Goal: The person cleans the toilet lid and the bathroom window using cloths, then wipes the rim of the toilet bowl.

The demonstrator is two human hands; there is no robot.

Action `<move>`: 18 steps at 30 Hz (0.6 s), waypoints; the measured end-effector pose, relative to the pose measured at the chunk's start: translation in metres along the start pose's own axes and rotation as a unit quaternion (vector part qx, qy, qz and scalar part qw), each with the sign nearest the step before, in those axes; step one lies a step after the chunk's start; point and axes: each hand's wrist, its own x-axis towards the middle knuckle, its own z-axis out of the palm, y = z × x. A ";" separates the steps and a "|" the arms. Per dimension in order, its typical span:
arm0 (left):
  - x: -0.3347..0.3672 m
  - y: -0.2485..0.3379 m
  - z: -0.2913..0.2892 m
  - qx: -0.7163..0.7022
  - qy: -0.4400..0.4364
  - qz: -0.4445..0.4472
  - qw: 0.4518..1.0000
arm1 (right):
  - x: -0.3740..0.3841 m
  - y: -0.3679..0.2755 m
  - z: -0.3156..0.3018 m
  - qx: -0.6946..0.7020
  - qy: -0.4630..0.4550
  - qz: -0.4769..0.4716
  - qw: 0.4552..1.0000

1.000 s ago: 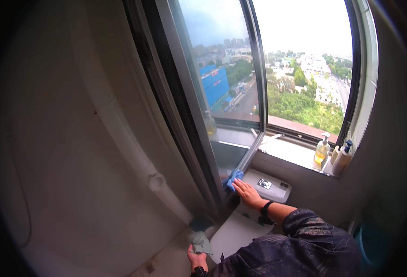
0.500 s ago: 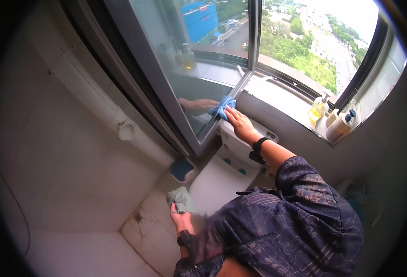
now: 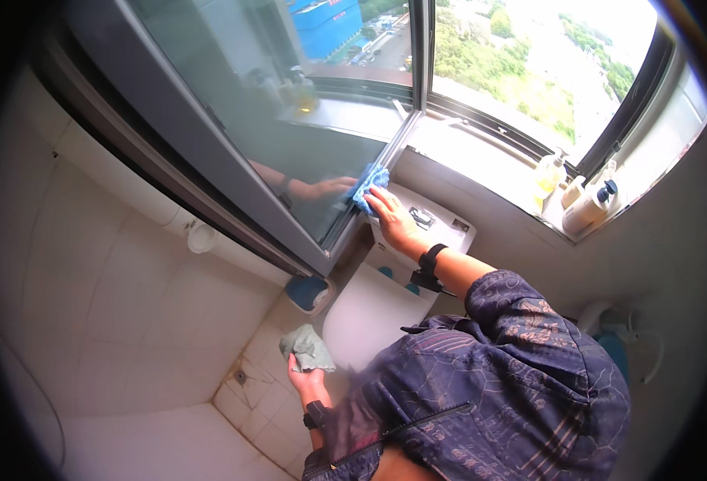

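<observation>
My right hand (image 3: pixel 399 225) is stretched forward and presses a blue cloth (image 3: pixel 371 188) against the edge frame of an open window sash (image 3: pixel 408 132). The cloth sits near the sash's lower corner, partly on the glass (image 3: pixel 321 148), which mirrors my hand and forearm. Lower down, my left hand (image 3: pixel 312 385) holds a crumpled grey-green cloth (image 3: pixel 308 351) above the tiled floor. Its fingers are partly hidden under the cloth. Both wrists wear dark bands.
Below the sash stands a white toilet (image 3: pixel 369 313) with its cistern (image 3: pixel 449 228). On the window sill, a pump bottle (image 3: pixel 548 178) and a white bottle (image 3: pixel 586 210) stand at the right. A small bin (image 3: pixel 307 295) sits beside the toilet. A white pipe (image 3: pixel 153 200) runs along the left wall.
The sash, the blue cloth and my right hand now appear a little further left, and the whole view has shifted. My left hand keeps hold of the grey-green cloth.
</observation>
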 end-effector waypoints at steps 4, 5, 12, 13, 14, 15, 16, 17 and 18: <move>-0.003 -0.001 -0.001 -0.019 -0.004 0.005 1.000 | 0.015 0.021 -0.005 0.011 0.036 0.040 0.998; -0.002 -0.002 -0.001 -0.030 -0.005 -0.005 1.000 | 0.019 0.035 -0.003 0.002 0.052 0.039 0.998; -0.003 -0.009 -0.005 -0.032 0.040 0.018 0.999 | 0.044 0.080 -0.011 0.012 0.048 0.106 0.993; -0.004 -0.010 -0.004 -0.033 0.041 0.018 0.998 | 0.047 0.088 -0.013 0.012 0.047 0.106 0.993; -0.005 -0.012 -0.002 -0.027 0.041 0.022 0.999 | 0.049 0.096 -0.013 0.015 0.050 0.110 0.993; -0.005 -0.014 -0.001 -0.021 0.042 0.026 0.999 | 0.052 0.103 -0.013 0.018 0.052 0.114 0.992; -0.005 -0.015 0.000 -0.022 0.042 0.028 0.998 | 0.058 0.110 -0.012 0.006 0.056 0.108 0.993; -0.005 -0.016 0.001 -0.031 0.040 0.025 0.998 | 0.061 0.115 -0.011 0.008 0.055 0.107 0.993; -0.005 -0.017 0.001 -0.041 0.039 0.023 0.998 | 0.063 0.120 -0.009 0.001 0.065 0.112 0.992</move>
